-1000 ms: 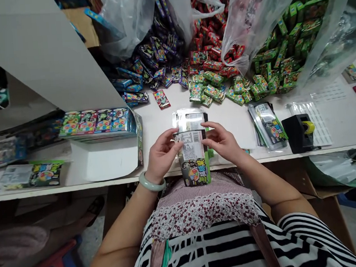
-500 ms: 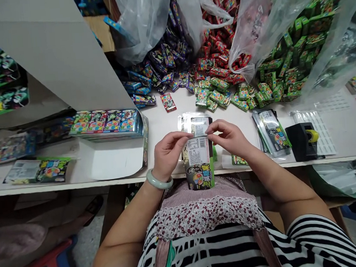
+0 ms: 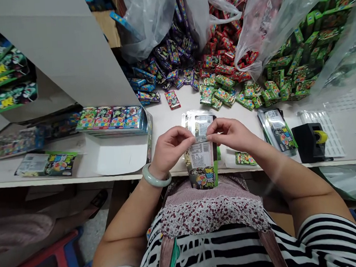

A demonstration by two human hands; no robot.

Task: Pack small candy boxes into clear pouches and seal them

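Note:
Between my hands is a printed candy pouch (image 3: 202, 156) with a white label panel and a black and green lower part hanging past the table edge. My left hand (image 3: 173, 147), with a pale bangle at its wrist, pinches the pouch's top edge at the left. At the right of that same edge, thumb and fingertips of my right hand (image 3: 227, 133) are pinched together. Just beyond lies another clear-topped pouch (image 3: 192, 116), partly covered by the held one. A small green candy box (image 3: 244, 158) rests by my right forearm.
Purple, red and green candy boxes (image 3: 224, 93) spill from plastic bags (image 3: 154, 24) at the back. A display carton (image 3: 118, 154) with packed sachets stands left. To the right are stacked pouches (image 3: 278, 131) and a black tape dispenser (image 3: 311, 141). Another person's leg shows lower left.
The whole view has shifted slightly, so the table's contents sit further right. Both hands keep their pinch on the pouch's top edge, with little visible movement.

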